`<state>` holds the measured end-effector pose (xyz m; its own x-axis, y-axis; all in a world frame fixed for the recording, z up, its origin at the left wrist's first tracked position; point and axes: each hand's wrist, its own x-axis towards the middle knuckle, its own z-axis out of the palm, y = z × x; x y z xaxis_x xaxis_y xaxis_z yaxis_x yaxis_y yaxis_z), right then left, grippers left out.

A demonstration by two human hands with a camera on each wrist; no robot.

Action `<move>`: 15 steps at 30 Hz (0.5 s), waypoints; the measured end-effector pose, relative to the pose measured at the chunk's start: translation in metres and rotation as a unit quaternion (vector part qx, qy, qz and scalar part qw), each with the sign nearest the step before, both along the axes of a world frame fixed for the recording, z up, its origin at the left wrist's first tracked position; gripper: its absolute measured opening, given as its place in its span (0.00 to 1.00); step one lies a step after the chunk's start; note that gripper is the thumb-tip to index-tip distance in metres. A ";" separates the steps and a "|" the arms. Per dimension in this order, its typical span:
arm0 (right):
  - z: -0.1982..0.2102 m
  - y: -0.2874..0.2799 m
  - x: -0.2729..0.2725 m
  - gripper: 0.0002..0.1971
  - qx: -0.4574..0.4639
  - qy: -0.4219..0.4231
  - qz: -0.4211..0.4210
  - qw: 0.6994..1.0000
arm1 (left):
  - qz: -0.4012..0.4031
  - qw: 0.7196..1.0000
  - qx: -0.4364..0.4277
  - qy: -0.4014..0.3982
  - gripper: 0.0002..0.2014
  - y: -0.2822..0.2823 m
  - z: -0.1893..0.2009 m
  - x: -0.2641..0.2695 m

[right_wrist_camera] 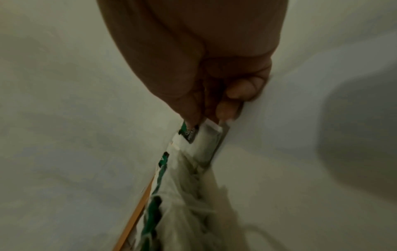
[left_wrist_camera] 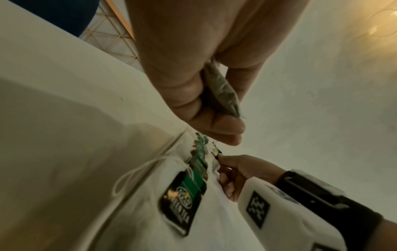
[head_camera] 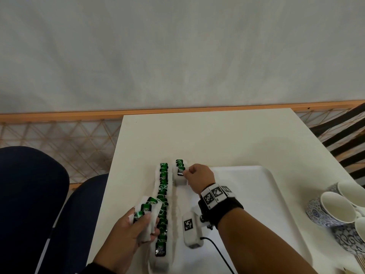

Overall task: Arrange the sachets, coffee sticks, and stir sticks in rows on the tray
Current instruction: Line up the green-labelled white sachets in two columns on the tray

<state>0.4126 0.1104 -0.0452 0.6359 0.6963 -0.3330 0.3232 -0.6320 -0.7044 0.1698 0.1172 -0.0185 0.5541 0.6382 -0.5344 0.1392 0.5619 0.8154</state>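
Observation:
A long row of white tea sachets with green and black tags point(head_camera: 163, 202) runs front to back along the left side of the white tray point(head_camera: 256, 186). A short second row point(head_camera: 180, 171) starts to its right at the far end. My right hand point(head_camera: 194, 173) pinches the nearest sachet of that short row point(right_wrist_camera: 206, 135) between thumb and fingertips. My left hand point(head_camera: 138, 222) grips a small bunch of sachets point(head_camera: 147, 210) just left of the long row, near the front; one held sachet point(left_wrist_camera: 223, 91) shows between its fingers. No coffee sticks or stir sticks show.
Patterned blue and white cups point(head_camera: 335, 212) stand clustered at the tray's right edge. A white table point(head_camera: 217, 139) carries the tray. Dark blue chairs point(head_camera: 29, 194) stand at the left, a wooden lattice rail point(head_camera: 59, 135) behind. A cable point(head_camera: 217, 252) trails from my right wrist.

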 end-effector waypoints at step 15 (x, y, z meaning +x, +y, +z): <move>0.008 -0.003 -0.015 0.14 0.029 -0.029 -0.055 0.998 | 0.000 1.000 0.004 -0.010 0.15 0.000 0.005 0.003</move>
<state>0.3979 0.1077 -0.0368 0.7261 0.6388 -0.2545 0.2960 -0.6244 -0.7229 0.1727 0.1169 -0.0139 0.5647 0.6428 -0.5177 0.1227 0.5549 0.8228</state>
